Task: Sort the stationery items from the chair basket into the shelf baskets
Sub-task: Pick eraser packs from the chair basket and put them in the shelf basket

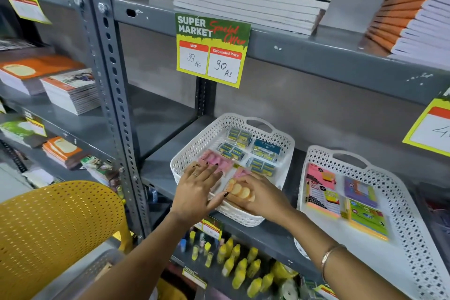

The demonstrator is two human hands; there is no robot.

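I am setting an eraser pack [239, 192], clear plastic with round orange and yellow pieces inside, into the near corner of the left basket [185, 151] on the middle shelf [158, 173]. My right hand [258, 198] is pinching the pack's far edge between thumb and curled fingers, closed on it, probably so I can lower it flat beside the others. My left hand [197, 190] is lying open, fingers spread and pressed down on the pink packs [215, 162], gripping nothing; I judge it is steadying them to keep room for the new one. Further back in the same basket, blue-and-yellow packs [239, 137] are sitting in neat rows, so like seems to be going with like.

Just to the right, well apart from my hands, a second basket [411, 214] is holding sticky-note pads [321, 190]. A yellow chair [56, 234] is standing at lower left, with only a grey rim [80, 273] of something on its seat showing; I cannot tell what is left in it. Below the shelf, yellow bottles [241, 268] are blurred. My hands are covering the basket's near corner, so whether the pack is touching the bottom is hidden.
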